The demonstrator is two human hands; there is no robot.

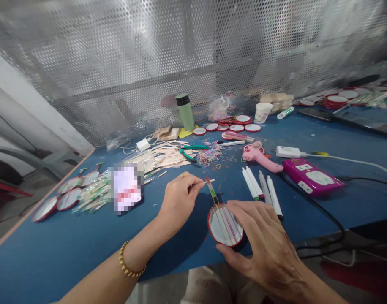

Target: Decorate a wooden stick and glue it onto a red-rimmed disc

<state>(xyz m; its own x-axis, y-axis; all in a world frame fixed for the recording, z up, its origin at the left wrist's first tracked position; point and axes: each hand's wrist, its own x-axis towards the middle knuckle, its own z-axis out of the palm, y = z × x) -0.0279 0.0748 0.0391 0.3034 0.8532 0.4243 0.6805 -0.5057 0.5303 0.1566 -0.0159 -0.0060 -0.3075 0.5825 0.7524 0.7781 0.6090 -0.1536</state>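
1. Head view, right hand: the right hand (pixel 261 232) is clasping the red-rimmed disc (pixel 219 224) between thumb and fingers, near the table's (pixel 177 257) front edge. Thin bands (pixel 228 223) are running across its face.
2. Head view, left hand: the left hand (pixel 181 200) is pinching a thin stick (pixel 212 180) between thumb and fingertips. The stick is lying crosswise at the far end of the coloured strip (pixel 213 194), which is projecting from the disc. Whether stick and strip are bonding, I cannot tell.
3. Head view, handling: in my judgement, good work is depending on the right hand bracing the disc by its rim without pressing on the bands. The left hand should be holding the stick square to the strip and centred, pinching lightly; excess force is risking a skewed stick or bent strip.
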